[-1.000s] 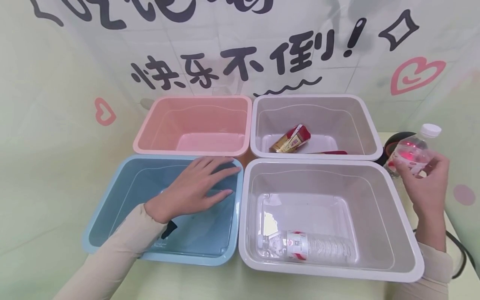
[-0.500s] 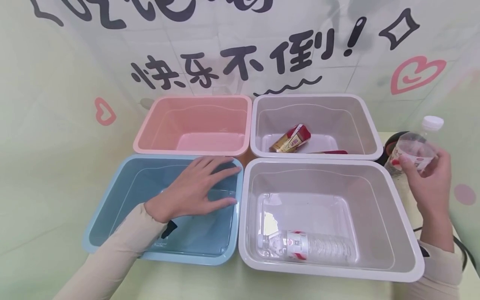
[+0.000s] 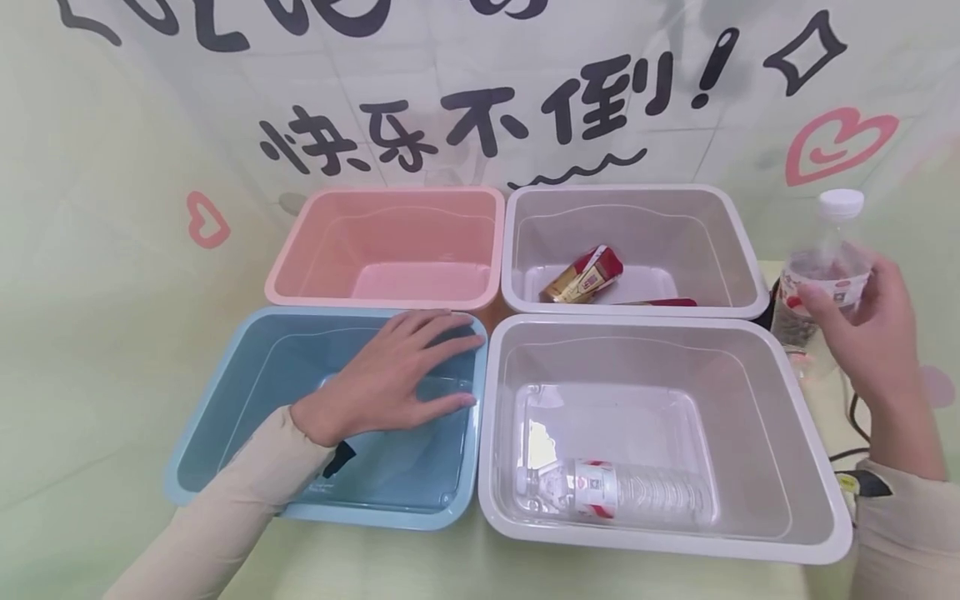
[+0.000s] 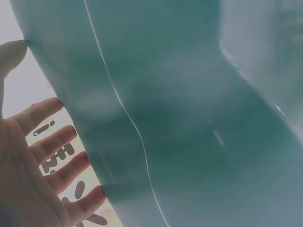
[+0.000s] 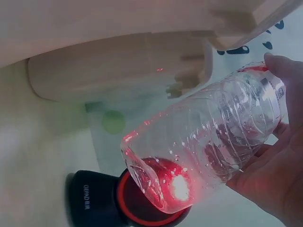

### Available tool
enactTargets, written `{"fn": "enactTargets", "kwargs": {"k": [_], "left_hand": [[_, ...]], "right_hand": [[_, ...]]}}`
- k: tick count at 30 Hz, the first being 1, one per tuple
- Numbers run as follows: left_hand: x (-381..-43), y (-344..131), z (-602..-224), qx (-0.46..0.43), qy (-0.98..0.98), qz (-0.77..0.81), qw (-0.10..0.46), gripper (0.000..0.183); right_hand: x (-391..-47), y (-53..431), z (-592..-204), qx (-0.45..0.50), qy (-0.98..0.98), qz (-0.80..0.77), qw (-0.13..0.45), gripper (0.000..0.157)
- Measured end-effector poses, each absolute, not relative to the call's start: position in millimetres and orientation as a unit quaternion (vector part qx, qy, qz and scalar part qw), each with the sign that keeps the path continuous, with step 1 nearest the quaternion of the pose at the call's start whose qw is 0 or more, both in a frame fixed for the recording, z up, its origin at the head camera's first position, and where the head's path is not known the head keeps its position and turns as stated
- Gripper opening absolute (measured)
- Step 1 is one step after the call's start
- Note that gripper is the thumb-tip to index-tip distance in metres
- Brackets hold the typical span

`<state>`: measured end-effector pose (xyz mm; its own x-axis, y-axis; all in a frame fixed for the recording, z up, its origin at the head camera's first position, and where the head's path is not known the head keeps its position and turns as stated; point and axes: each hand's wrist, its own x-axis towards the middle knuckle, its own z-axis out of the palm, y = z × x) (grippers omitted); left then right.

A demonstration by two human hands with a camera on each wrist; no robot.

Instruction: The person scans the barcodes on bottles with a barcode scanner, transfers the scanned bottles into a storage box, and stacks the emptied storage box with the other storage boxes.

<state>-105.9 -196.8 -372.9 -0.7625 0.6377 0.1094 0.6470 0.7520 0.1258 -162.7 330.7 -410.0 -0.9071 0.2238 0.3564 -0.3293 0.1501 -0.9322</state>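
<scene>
Beside a grey tub (image 3: 637,358), gripping a clear ribbed bottle (image 5: 222,125) in the right hand (image 3: 873,333); touching a glossy blue tub (image 3: 405,467) at the rim with a spread left hand (image 3: 386,379).

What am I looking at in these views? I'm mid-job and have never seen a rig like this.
There is no robot: a person works bare-handed. The wide picture comes from a head camera looking forward and down; the other two come from cameras on each wrist. Four tubs stand together: a pink tub, a blue tub and two grey ones. The front grey tub holds a lying bottle; the back grey tub holds a red-and-gold pack. The left hand touches the blue tub's rim. The right hand holds a white-capped clear bottle. A black device appears behind its base; I can't tell whether they touch.
</scene>
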Motion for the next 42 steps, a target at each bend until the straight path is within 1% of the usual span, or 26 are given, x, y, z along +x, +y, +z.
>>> {"fn": "enactTargets", "kwargs": {"k": [10,16,21,23,28,30,35,38,42], "left_hand": [[-103.3,-196.9,-373.9,-0.343,-0.935,-0.083,0.021,0.070],[-103.6,-197.4,-373.2,-0.346,-0.934,-0.086,0.025,0.070],[-103.9,-197.4,-372.9,-0.344,-0.935,-0.084,0.022,0.071],[-103.8,-197.3,-373.0,-0.343,-0.935,-0.083,0.021,0.071],[-103.8,-196.9,-373.7,-0.343,-0.936,-0.081,0.021,0.071],[-103.9,-196.9,-373.9,-0.342,-0.936,-0.082,0.022,0.071],[-103.3,-196.8,-373.9,-0.344,-0.935,-0.084,0.024,0.070],[-103.1,-196.4,-373.9,-0.345,-0.934,-0.085,0.025,0.069],[-103.1,-197.0,-374.4,-0.345,-0.935,-0.083,0.025,0.069]], "right_hand": [[-171.4,327.9,-375.4,0.072,-0.820,0.540,0.177,0.062],[-178.4,321.9,-353.4,0.096,-0.854,0.491,0.144,0.064],[-184.4,312.0,-335.5,0.100,-0.883,0.444,0.115,0.063],[-187.3,306.8,-327.7,0.102,-0.892,0.429,0.103,0.059],[-197.0,292.3,-308.3,0.105,-0.917,0.379,0.070,0.042],[-202.0,285.3,-302.1,0.110,-0.925,0.359,0.057,0.040],[-214.1,264.5,-293.1,0.141,-0.927,0.345,0.037,0.055],[-219.9,251.0,-289.6,0.157,-0.926,0.343,0.024,0.061],[-226.0,233.6,-286.2,0.180,-0.925,0.335,0.004,0.061]]}}
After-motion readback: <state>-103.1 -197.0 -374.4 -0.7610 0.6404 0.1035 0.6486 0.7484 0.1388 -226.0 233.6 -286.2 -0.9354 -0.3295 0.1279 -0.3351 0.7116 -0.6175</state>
